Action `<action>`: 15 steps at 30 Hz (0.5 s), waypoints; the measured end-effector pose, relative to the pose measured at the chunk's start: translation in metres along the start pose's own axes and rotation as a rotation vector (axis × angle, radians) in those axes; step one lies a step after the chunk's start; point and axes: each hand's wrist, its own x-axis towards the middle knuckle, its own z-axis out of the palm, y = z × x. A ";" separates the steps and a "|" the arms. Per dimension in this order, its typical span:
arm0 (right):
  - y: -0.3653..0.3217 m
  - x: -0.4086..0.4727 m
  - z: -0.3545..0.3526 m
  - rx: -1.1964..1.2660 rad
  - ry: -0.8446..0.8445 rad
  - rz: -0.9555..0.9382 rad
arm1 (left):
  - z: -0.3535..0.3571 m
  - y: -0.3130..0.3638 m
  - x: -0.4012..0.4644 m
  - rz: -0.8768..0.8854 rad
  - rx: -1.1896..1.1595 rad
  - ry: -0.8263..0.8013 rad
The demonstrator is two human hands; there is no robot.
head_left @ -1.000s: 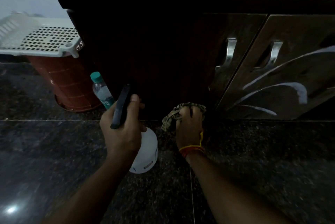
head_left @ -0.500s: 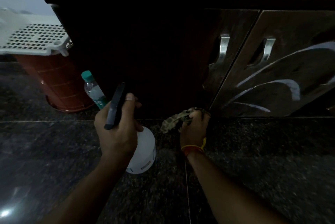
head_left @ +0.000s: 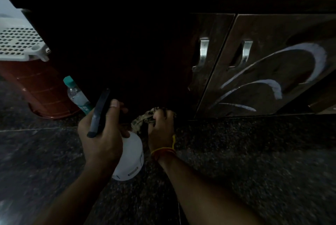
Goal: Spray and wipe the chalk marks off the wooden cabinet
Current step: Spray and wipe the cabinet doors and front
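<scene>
A dark wooden cabinet (head_left: 138, 46) fills the upper view. Its right door bears curved white chalk marks (head_left: 272, 86); the left door looks dark and unmarked. My left hand (head_left: 101, 133) grips a white spray bottle (head_left: 131, 157) with a black trigger head, held low in front of the left door. My right hand (head_left: 161, 130) clutches a crumpled patterned cloth (head_left: 143, 120) against the cabinet's bottom edge, just left of the gap between the doors.
Two metal handles (head_left: 203, 51) sit where the doors meet. A clear water bottle with a green cap (head_left: 76, 95) stands by the cabinet's left corner. Beside it is a red-brown bin (head_left: 36, 88) under a white perforated lid. The floor is dark speckled stone (head_left: 254, 161).
My right hand with the cloth has shifted slightly along the cabinet's base. The view has moved closer and to the right, showing more of the chalked door. The spray bottle stays held.
</scene>
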 end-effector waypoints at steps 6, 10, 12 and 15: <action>0.046 0.009 -0.025 -0.032 0.094 0.266 | -0.006 0.003 0.002 0.000 0.004 0.002; 0.024 0.003 -0.008 0.044 0.137 0.334 | -0.006 -0.001 0.001 -0.008 -0.002 0.003; 0.005 0.000 0.010 0.116 0.085 0.337 | -0.007 -0.002 0.002 -0.003 0.000 0.005; -0.015 0.003 0.027 0.203 0.034 0.475 | -0.006 -0.003 0.002 0.004 0.010 -0.004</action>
